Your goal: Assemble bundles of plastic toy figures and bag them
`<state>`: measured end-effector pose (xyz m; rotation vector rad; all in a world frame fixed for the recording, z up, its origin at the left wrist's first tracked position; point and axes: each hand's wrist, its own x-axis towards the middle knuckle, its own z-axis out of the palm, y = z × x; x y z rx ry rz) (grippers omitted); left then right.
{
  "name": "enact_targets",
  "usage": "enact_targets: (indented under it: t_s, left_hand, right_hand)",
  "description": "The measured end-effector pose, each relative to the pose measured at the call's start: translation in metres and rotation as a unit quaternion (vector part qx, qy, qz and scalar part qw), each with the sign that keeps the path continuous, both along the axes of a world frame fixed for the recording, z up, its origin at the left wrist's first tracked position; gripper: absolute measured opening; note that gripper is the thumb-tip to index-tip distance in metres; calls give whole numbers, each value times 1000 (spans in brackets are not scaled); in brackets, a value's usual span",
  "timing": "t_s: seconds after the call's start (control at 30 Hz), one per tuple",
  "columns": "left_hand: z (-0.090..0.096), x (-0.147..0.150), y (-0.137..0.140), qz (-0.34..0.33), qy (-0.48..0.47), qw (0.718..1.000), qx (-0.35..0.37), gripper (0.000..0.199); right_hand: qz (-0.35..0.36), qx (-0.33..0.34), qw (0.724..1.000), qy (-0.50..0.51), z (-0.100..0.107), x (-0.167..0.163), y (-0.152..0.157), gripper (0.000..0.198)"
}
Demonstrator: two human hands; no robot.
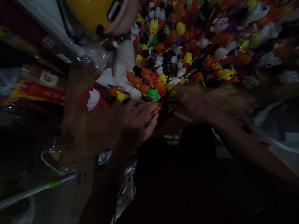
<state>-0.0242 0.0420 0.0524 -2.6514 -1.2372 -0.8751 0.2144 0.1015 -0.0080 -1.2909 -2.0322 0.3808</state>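
My left hand (pixel 136 121) is at the front edge of a wooden table (pixel 91 124), its thumb and forefinger closed on a small orange plastic piece (pixel 154 111). A small whitish bit (pixel 148 118) shows beside the thumb. Just to the right, my right hand (pixel 190 104) reaches in towards the left one. Its fingertips are lost in shadow, so I cannot make out their grip. Beyond the left fingertips lies a green plastic toy piece (pixel 153 94), next to an orange one (pixel 160 87) and a yellow chick-like one (pixel 121 96).
Many small plastic figures (pixel 179 62) in orange, white, yellow, black and purple cover the table's far side. A red round object with a white jagged patch (pixel 92 100) lies left. Behind stands a yellow rounded container (pixel 90 12). Packages (pixel 42 81) crowd the left side.
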Motion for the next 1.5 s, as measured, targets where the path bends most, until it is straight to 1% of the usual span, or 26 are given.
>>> enact_targets:
  t_s: [0.07, 0.1, 0.13, 0.17, 0.2, 0.23, 0.37, 0.43, 0.5, 0.6, 0.67, 0.73, 0.8, 0.87, 0.93, 1.03, 1.1, 1.13, 1.23, 1.27, 1.3, 1.33, 1.37, 1.4, 1.43, 1.5]
  left_hand:
    - [-12, 2, 5, -20, -16, 1000, 16, 22]
    - [-17, 3, 6, -22, -27, 999, 24, 22]
    - [-21, 3, 7, -20, -38, 999, 31, 22]
    - [-24, 3, 7, -18, -49, 998, 39, 21]
    - [-27, 3, 8, -16, -56, 997, 43, 20]
    - [-28, 3, 8, -13, -61, 997, 45, 19]
    - [-31, 1, 10, 7, -66, 997, 40, 23]
    - [-33, -1, 10, 9, -72, 996, 42, 33]
    - [-35, -1, 9, 7, -79, 995, 53, 48]
    - [-35, 0, 11, 19, -76, 996, 52, 61]
    - [-31, 3, 13, 34, -66, 996, 43, 55]
    - [-25, 6, 14, 33, -56, 997, 39, 41]
    - [-21, 9, 15, 29, -52, 998, 34, 29]
    - [-21, 11, 15, 34, -54, 998, 18, 21]
    - [-26, 11, 16, 43, -59, 997, -1, 15]
    - [-36, 10, 18, 59, -68, 996, -7, 12]
    - [-37, 11, 19, 74, -66, 995, -4, 15]
    - [-37, 12, 18, 80, -65, 995, -5, 17]
    - [-29, 19, 16, 95, -62, 993, -16, 16]
    - [-26, 21, 16, 98, -66, 993, -17, 13]
    - [-23, 24, 16, 102, -72, 992, -16, 11]
    - [-22, 25, 16, 109, -78, 991, -15, 9]
    - [-20, 27, 16, 115, -84, 990, -13, 9]
    - [-20, 28, 17, 123, -90, 988, -12, 10]
    - [-20, 28, 17, 131, -93, 987, -14, 11]
    - [-21, 29, 18, 148, -92, 984, -20, 13]
  right_hand:
    - [95, -93, 990, 50, 8, -11, 2, 14]
    - [126, -144, 976, 105, 9, -16, 2, 16]
    - [133, -180, 960, 168, 7, -21, 0, 19]
    - [134, -198, 945, 222, 3, -25, -2, 21]
    - [131, -197, 937, 256, -4, -29, -5, 22]
    - [125, -175, 939, 269, -11, -33, -8, 22]
    - [101, -10, 973, 209, -37, -43, -15, 25]
    - [88, 41, 984, 147, -43, -47, -19, 29]
    - [82, 61, 992, 67, -43, -50, -21, 35]
    - [102, 33, 993, -42, -38, -51, -20, 40]
    - [113, 7, 989, -95, -29, -48, -18, 37]
    - [119, -13, 985, -126, -16, -45, -17, 30]
    - [124, -32, 983, -134, -5, -42, -17, 23]
    - [125, -52, 982, -131, 1, -44, -16, 18]
    - [124, -74, 982, -121, 0, -50, -16, 17]
    - [99, -91, 988, -73, -10, -55, -17, 17]
    - [45, -70, 996, -28, -14, -41, -21, 16]
    - [4, -56, 998, -12, -13, -27, -23, 16]
    - [-158, -31, 987, -1, -2, 41, -23, 30]
    - [-215, -24, 976, -9, 3, 66, -19, 33]
    - [-322, 5, 946, -41, 8, 90, -12, 34]
    - [-378, 9, 921, -88, 12, 110, -3, 34]
    - [-414, 7, 901, -127, 16, 126, 6, 34]
    - [-432, 1, 887, -165, 18, 137, 15, 35]
    - [-430, -15, 880, -201, 20, 144, 23, 35]
    - [-401, -63, 877, -256, 22, 147, 33, 35]
